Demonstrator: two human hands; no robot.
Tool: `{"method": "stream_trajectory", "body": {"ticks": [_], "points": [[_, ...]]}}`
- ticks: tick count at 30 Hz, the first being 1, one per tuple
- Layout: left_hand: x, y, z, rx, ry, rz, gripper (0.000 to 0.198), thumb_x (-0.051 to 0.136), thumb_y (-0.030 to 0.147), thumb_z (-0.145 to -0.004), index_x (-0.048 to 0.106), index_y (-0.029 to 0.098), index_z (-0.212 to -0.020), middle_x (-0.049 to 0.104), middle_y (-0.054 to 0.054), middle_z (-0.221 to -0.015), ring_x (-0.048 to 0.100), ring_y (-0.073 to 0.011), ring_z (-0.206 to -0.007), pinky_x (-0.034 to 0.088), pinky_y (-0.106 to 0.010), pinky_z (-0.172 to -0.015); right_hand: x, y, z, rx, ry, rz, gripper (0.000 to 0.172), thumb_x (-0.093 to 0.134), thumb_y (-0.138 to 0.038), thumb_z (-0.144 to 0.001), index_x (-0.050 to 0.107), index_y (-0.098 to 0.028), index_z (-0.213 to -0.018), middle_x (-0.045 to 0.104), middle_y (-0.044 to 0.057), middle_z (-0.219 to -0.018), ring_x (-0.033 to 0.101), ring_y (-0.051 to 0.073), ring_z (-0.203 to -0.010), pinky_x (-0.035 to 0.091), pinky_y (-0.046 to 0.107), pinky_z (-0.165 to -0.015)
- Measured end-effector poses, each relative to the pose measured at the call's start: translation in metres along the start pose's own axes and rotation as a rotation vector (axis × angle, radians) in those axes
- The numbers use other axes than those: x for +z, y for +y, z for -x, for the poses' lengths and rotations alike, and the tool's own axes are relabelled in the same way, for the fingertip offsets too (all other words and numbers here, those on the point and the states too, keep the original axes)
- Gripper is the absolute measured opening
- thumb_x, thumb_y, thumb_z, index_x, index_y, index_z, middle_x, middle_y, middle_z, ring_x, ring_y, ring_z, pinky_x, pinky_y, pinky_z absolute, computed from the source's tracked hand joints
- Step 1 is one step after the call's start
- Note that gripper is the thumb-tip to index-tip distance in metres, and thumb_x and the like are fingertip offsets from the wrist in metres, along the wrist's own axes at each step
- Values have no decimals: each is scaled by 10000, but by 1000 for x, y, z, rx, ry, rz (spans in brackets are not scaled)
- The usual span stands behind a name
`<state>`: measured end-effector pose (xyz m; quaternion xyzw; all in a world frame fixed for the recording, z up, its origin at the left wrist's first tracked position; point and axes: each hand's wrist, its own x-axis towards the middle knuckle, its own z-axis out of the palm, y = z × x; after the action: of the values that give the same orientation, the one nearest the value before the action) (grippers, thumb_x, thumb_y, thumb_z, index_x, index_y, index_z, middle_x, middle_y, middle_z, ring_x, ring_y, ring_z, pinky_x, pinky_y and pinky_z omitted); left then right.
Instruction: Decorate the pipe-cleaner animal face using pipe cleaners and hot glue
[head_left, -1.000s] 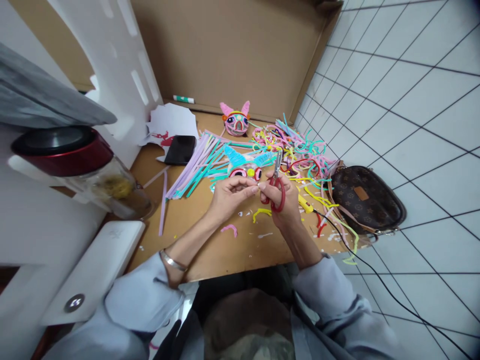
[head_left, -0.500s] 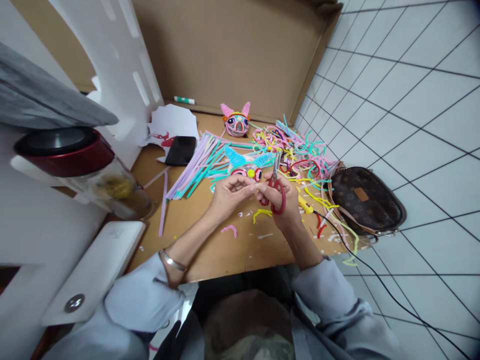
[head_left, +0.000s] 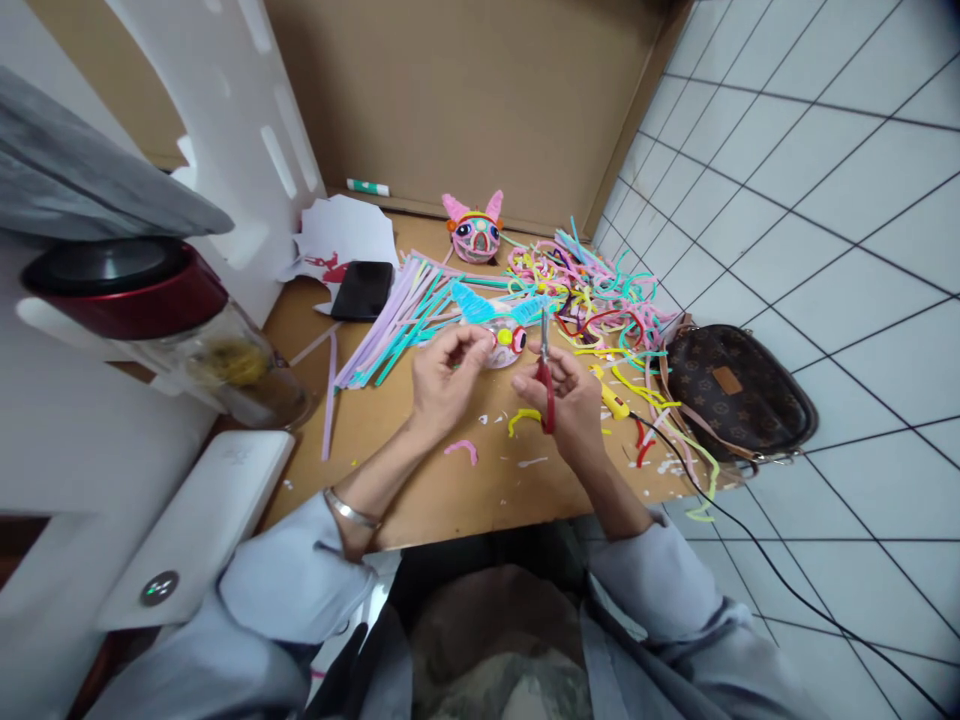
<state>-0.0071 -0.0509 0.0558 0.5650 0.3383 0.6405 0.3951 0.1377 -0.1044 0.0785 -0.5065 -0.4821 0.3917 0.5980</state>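
Impossible to make out any word or number. Too blurred to read on the lit round display (head_left: 160, 589) of the white device (head_left: 210, 520), near left. Printed across the dark bag (head_left: 765, 400) at right with star-like signs.

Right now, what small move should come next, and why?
Perhaps the right hand should shift the red scissors aside: they appear close to the blue-eared figure, and the left hand is curled near it too. What that hand holds, if anything, is hidden.
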Motion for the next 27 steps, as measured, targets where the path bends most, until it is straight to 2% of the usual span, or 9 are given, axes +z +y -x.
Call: {"method": "stream_trajectory", "body": {"ticks": [3, 6, 9, 12, 15, 18, 24, 27], "points": [[-4, -4, -7, -37, 49, 111, 322, 685, 514, -858, 622, 200, -820, 568, 22, -651, 513, -114, -599, 448, -241, -634, -14, 8, 7, -23, -38, 194, 516, 911, -404, -571, 659, -204, -975, 618, -66, -668, 544, 103, -596, 456, 242, -592], [-5, -7, -13, -82, 74, 205, 368, 725, 553, -808, 593, 209, -809, 543, 32, -649, 510, -109, -580, 459, -240, -607, -28, 18, 13, -12, -87, 320, 429, 909, -388, -576, 670, -194, -874, 581, -73, -640, 498, 92, -570, 423, 236, -572], [-3, -7, -16, -163, 21, 292, 381, 777, 530, -748, 591, 198, -749, 534, 37, -610, 502, -94, -538, 448, -229, -562, -37, 28, 19, 48, -149, 240, 433, 891, -400, -597, 664, -189, -899, 624, -53, -660, 568, 117, -607, 469, 252, -610], [1, -6, -13, -296, -63, 365, 367, 820, 477, -687, 615, 173, -703, 560, 31, -588, 496, -76, -501, 441, -215, -518, -42, 35, 22, 64, -138, 195, 444, 875, -391, -602, 668, -185, -936, 676, -24, -707, 631, 146, -662, 505, 275, -654], [5, -4, -9, -472, -114, 427, 361, 866, 418, -606, 644, 150, -703, 593, 27, -606, 522, -68, -501, 462, -201, -497, -47, 41, 25, 35, -105, 312, 376, 831, -343, -634, 696, -185, -947, 688, -15, -737, 619, 146, -650, 493, 274, -641], [6, -4, -8, -595, -116, 475, 357, 891, 358, -566, 663, 131, -722, 618, 27, -620, 557, -62, -523, 484, -180, -502, -50, 44, 27, 12, -103, 411, 337, 793, -308, -653, 710, -185, -956, 657, -29, -703, 570, 135, -600, 461, 262, -603], [4, -3, -10, -663, -76, 510, 321, 897, 298, -583, 698, 115, -757, 649, 19, -630, 586, -54, -535, 519, -168, -537, -54, 46, 28, -54, -189, 544, 306, 750, -315, -708, 710, -189, -984, 646, -26, -703, 548, 145, -610, 465, 269, -628], [4, -2, -11, -676, -65, 527, 308, 898, 269, -591, 703, 103, -763, 666, 9, -644, 605, -57, -546, 535, -170, -553, -54, 46, 29, -81, -249, 712, 295, 702, -222, -735, 707, -184, -1027, 691, 8, -802, 595, 164, -698, 475, 283, -708]]}}
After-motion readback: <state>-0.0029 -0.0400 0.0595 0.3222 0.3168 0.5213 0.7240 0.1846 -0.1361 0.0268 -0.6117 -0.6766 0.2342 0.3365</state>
